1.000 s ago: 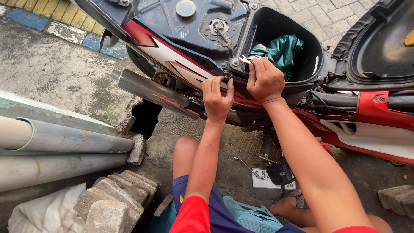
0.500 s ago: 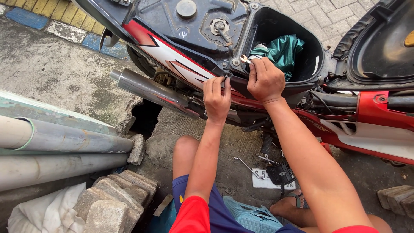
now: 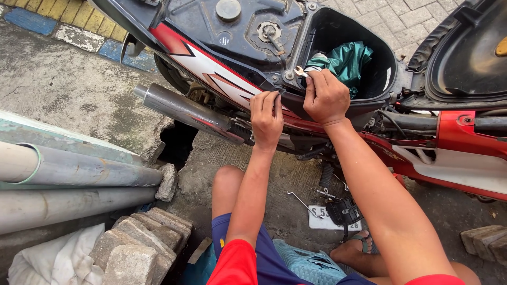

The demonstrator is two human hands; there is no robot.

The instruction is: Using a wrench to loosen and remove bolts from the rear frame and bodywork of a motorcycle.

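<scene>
Beside the motorcycle (image 3: 222, 63), at its glossy red, white and black plastic side panel (image 3: 211, 66): left hand (image 3: 266, 119), fingers curled narrow, tips pressed on the panel's lower edge. Right hand (image 3: 326, 97), just right of it at the rim of the open storage bin (image 3: 383, 79), fingers pinched shut on a small bright metal wrench (image 3: 301, 71). Crumpled green cloth (image 3: 346, 58) inside the bin. Smooth chrome exhaust pipe (image 3: 185, 111), cylindrical, below the panel. Grey pipes (image 3: 79, 169) and rough paving blocks (image 3: 137, 237) lie well left.

Head view (close), steeply downward
</scene>
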